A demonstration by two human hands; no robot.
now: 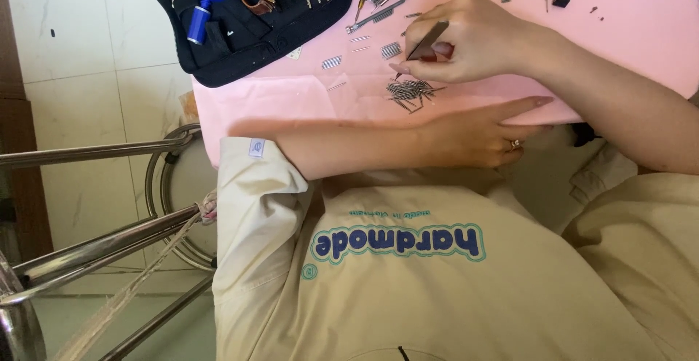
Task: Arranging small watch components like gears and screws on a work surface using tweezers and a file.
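Right hand (466, 40) pinches tweezers (426, 42), tips over pin pile (411, 91) | left hand (480, 131) flat, holding nothing, at pink worktop (619, 33) edge | tool pouch (247, 18) cropped at top.

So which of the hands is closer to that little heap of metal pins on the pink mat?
The right hand: it holds tweezers just above the pin heap. The left hand rests at the pink mat's near edge, below the heap.

Right hand (466, 40) with tweezers (426, 42) over pin pile (411, 91)
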